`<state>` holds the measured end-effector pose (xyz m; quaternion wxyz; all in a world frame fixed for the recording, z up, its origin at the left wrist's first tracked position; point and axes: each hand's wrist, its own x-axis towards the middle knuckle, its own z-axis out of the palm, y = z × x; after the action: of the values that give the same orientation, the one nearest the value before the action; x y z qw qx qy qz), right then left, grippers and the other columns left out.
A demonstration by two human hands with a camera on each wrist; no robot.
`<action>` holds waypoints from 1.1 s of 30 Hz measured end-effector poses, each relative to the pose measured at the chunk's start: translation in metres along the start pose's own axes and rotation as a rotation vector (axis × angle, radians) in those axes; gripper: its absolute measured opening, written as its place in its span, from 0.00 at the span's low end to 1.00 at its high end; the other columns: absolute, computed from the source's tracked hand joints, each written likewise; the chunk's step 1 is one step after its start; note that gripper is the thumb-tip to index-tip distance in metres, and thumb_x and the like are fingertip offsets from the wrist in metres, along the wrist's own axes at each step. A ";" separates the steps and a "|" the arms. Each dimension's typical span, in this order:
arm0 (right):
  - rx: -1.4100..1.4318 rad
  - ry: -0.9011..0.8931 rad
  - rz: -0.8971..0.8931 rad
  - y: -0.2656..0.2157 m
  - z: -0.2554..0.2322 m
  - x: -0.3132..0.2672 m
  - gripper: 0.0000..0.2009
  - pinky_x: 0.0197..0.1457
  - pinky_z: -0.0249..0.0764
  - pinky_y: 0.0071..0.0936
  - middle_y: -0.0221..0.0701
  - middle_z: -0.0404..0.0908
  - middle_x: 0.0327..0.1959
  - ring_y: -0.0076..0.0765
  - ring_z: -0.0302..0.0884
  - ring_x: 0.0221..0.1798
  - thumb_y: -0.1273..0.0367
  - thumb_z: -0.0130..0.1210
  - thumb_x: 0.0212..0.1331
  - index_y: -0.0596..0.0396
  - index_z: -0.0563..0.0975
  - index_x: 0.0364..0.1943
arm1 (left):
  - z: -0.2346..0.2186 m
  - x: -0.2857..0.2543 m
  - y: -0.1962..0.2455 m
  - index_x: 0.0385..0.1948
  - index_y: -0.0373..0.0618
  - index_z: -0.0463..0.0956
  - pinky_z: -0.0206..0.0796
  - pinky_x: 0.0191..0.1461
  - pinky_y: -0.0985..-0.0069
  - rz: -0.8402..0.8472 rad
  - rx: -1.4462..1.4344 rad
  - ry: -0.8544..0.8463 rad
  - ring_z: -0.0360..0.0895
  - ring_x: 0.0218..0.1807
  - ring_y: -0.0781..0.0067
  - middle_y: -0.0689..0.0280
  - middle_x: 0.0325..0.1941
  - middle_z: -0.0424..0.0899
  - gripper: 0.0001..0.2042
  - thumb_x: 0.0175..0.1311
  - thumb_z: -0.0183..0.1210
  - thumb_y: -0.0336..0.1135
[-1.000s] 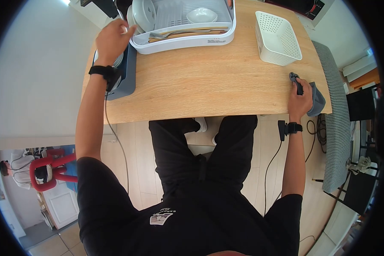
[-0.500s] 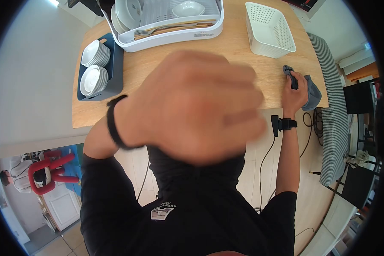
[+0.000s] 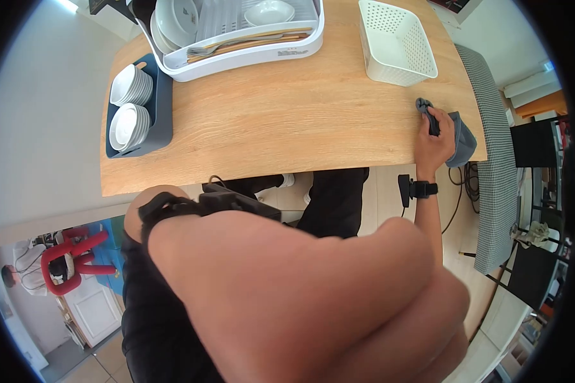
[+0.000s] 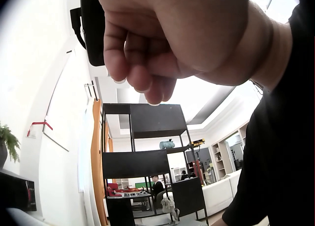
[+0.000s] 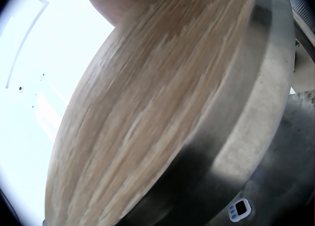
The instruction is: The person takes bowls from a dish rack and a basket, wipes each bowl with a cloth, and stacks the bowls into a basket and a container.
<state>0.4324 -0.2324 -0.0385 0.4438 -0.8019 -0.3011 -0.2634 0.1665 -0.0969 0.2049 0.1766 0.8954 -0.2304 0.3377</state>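
Note:
In the head view my left hand [image 3: 319,287] looms large and blurred in the foreground, nearer the camera than the table. Its fingers hang loosely curled in the left wrist view, and nothing shows in that hand [image 4: 172,34]. At the table's right front corner, my right hand [image 3: 436,145] grips a small dark grey item [image 3: 423,104], whose exact shape is unclear. Beside that hand lies a grey cloth-like thing [image 3: 464,143]. The right wrist view shows only a bit of the right hand [image 5: 115,1] at the top, above the wooden tabletop [image 5: 147,103].
A blue-grey bin [image 3: 163,118] with two stacks of white bowls [image 3: 129,124] stands at the table's left. Behind is a white dish rack [image 3: 249,62] with plates, a bowl and chopsticks. A white perforated basket [image 3: 399,73] stands at the back right.
My left hand has moved from above the bin and rack, across the table, toward the camera and down in view. My right hand keeps its grip at the corner. The head view has shifted slightly.

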 end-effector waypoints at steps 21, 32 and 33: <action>-0.046 -0.016 0.011 -0.005 -0.005 0.000 0.10 0.52 0.78 0.30 0.34 0.86 0.46 0.39 0.85 0.48 0.77 0.68 0.55 0.56 0.85 0.42 | 0.035 -0.106 -0.326 0.57 0.55 0.81 0.68 0.67 0.62 -0.731 0.480 -0.244 0.78 0.61 0.51 0.57 0.56 0.85 0.24 0.65 0.59 0.56; -0.004 -0.021 0.052 0.001 -0.002 -0.005 0.11 0.54 0.74 0.32 0.27 0.86 0.49 0.38 0.83 0.49 0.74 0.66 0.55 0.47 0.85 0.42 | 0.026 -0.075 -0.332 0.67 0.32 0.69 0.65 0.71 0.67 -1.239 0.449 -0.565 0.72 0.70 0.50 0.47 0.69 0.74 0.56 0.39 0.70 0.71; -0.002 -0.020 0.050 0.002 -0.001 -0.005 0.11 0.54 0.74 0.32 0.27 0.86 0.49 0.38 0.83 0.49 0.74 0.66 0.55 0.47 0.85 0.42 | 0.026 -0.076 -0.333 0.67 0.32 0.69 0.65 0.71 0.67 -1.240 0.450 -0.563 0.72 0.70 0.50 0.47 0.69 0.74 0.56 0.39 0.70 0.71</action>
<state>0.4298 -0.2354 -0.0426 0.4462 -0.8124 -0.2851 -0.2444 0.3069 0.1898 0.0810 0.0807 0.9293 0.3591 -0.0293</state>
